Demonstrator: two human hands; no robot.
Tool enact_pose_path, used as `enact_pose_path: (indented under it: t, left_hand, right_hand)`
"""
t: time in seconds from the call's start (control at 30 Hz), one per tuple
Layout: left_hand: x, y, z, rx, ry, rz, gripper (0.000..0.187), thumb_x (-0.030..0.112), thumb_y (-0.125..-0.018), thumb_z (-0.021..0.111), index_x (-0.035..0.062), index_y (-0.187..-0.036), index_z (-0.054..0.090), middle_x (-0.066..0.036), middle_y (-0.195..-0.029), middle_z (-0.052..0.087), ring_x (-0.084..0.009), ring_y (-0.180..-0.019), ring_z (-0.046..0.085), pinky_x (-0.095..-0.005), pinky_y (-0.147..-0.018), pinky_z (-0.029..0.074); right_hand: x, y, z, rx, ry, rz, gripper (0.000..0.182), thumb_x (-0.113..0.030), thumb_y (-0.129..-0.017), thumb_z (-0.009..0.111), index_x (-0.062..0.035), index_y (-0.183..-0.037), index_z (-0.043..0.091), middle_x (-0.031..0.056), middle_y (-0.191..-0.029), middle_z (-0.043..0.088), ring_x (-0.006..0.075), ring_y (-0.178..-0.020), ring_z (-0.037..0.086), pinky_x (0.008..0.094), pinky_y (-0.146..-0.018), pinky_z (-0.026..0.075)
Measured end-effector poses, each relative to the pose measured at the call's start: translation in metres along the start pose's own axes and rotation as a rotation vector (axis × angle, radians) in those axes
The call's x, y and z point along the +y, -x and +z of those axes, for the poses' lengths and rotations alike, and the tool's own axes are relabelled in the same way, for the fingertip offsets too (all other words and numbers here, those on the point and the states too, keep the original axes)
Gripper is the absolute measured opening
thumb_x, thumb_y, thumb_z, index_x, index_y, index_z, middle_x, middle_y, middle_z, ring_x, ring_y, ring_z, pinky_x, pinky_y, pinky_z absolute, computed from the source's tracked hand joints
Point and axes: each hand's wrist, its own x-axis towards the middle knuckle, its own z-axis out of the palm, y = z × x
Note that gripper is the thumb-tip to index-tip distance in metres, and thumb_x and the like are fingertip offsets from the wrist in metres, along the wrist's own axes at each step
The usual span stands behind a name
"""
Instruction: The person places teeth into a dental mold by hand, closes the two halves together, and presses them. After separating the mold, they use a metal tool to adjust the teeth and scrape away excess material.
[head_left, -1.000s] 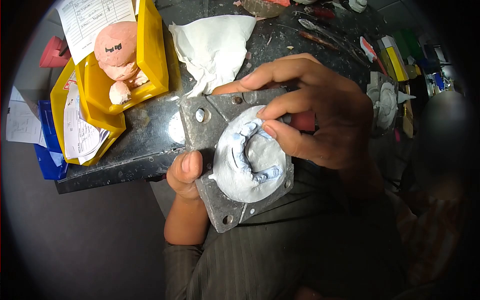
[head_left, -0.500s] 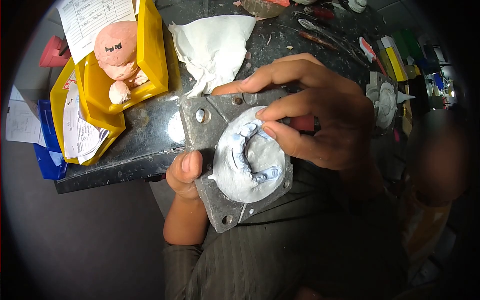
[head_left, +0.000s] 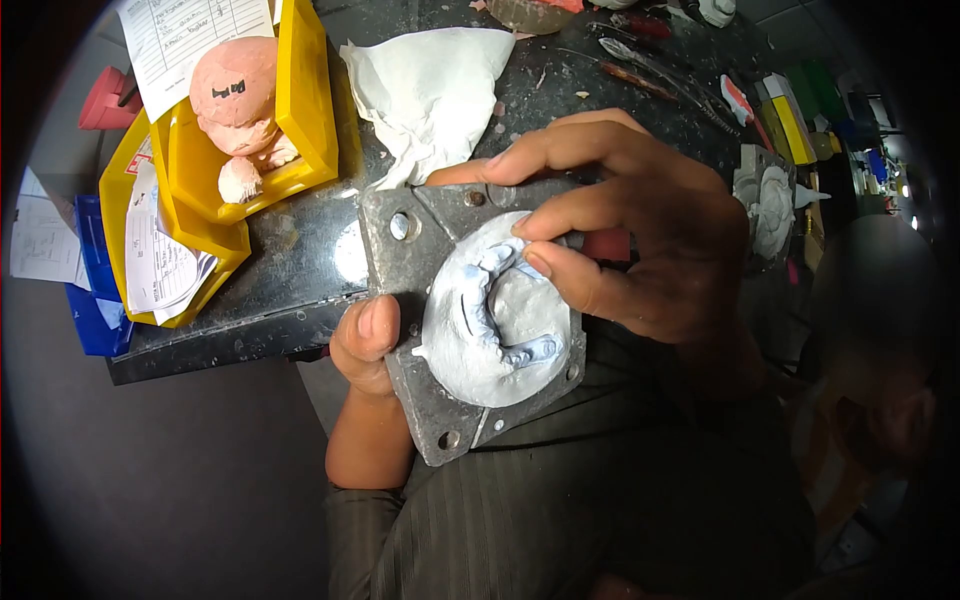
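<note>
My left hand [head_left: 366, 340] grips the left edge of a grey metal dental flask half [head_left: 405, 265], thumb on top, other fingers mostly hidden beneath. Set in the flask is a round of pale plaster [head_left: 450, 345] with a horseshoe-shaped dental arch [head_left: 482, 310] in bluish white. My right hand [head_left: 650, 220] reaches over the flask from the right. Its thumb and forefinger pinch together at the arch's upper end. Between those fingers shows a red-handled tool [head_left: 605, 245]; its tip is hidden by the fingertips.
A white cloth or tissue [head_left: 430, 90] lies on the dark bench behind the flask. Yellow bins [head_left: 305, 110] hold a pink plaster model [head_left: 233, 85] and papers at left. Metal tools [head_left: 660, 70] lie at the back; another plaster-filled flask [head_left: 770, 205] stands right. A person [head_left: 870, 400] is at right.
The flask and left thumb have shifted very slightly left. The right hand keeps its pinch at the same part of the arch. The blurred person at right has moved a little.
</note>
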Motion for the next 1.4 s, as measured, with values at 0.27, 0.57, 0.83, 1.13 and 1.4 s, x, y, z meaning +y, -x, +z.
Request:
enact_pose_path:
  t: [0.27, 0.57, 0.83, 1.13, 1.4]
  left_hand:
    - [-0.001, 0.000, -0.002, 0.015, -0.038, 0.021, 0.109, 0.054, -0.070, 0.078, -0.0121, -0.148, 0.040, -0.030, -0.134, 0.058, -0.0354, -0.122, 0.064, -0.0442, -0.107, 0.053]
    - [-0.002, -0.002, -0.004, -0.041, 0.087, 0.023, 0.108, 0.053, -0.070, 0.079, -0.0116, -0.148, 0.040, -0.028, -0.133, 0.059, -0.0345, -0.122, 0.064, -0.0435, -0.107, 0.053]
    - [-0.001, 0.001, -0.002, 0.018, 0.008, 0.009, 0.107, 0.051, -0.070, 0.080, -0.0112, -0.147, 0.040, -0.028, -0.133, 0.059, -0.0341, -0.121, 0.065, -0.0433, -0.107, 0.054]
    - [-0.018, -0.003, -0.027, -0.463, 0.561, 0.092, 0.102, 0.072, -0.086, 0.055, 0.0036, -0.159, 0.035, -0.025, -0.156, 0.044, -0.0412, -0.141, 0.047, -0.0561, -0.120, 0.036]
    - [-0.007, -0.005, -0.012, -0.297, 0.536, 0.050, 0.102, 0.054, -0.081, 0.071, -0.0105, -0.151, 0.037, -0.029, -0.141, 0.055, -0.0360, -0.128, 0.061, -0.0457, -0.111, 0.050]
  right_hand:
    - [0.001, -0.001, 0.000, 0.002, -0.021, -0.007, 0.025, 0.009, -0.069, 0.078, -0.0025, -0.090, 0.073, 0.0183, -0.113, 0.074, 0.0277, -0.100, 0.072, 0.0359, -0.079, 0.058]
    - [0.000, -0.002, 0.000, -0.016, -0.022, 0.010, 0.024, 0.009, -0.072, 0.077, -0.0022, -0.093, 0.073, 0.0187, -0.113, 0.074, 0.0269, -0.100, 0.071, 0.0350, -0.077, 0.057]
    - [0.000, -0.001, 0.002, -0.003, -0.043, 0.010, 0.020, 0.008, -0.072, 0.076, -0.0005, -0.090, 0.074, 0.0204, -0.112, 0.072, 0.0256, -0.101, 0.072, 0.0349, -0.079, 0.058]
    - [0.002, -0.002, 0.000, -0.032, -0.027, 0.016, 0.021, 0.007, -0.070, 0.075, -0.0012, -0.089, 0.073, 0.0198, -0.114, 0.073, 0.0283, -0.103, 0.072, 0.0376, -0.082, 0.060]
    - [0.005, -0.003, 0.001, -0.031, -0.031, 0.011, 0.026, 0.004, -0.069, 0.075, -0.0010, -0.094, 0.072, 0.0213, -0.116, 0.072, 0.0316, -0.106, 0.073, 0.0379, -0.088, 0.060]
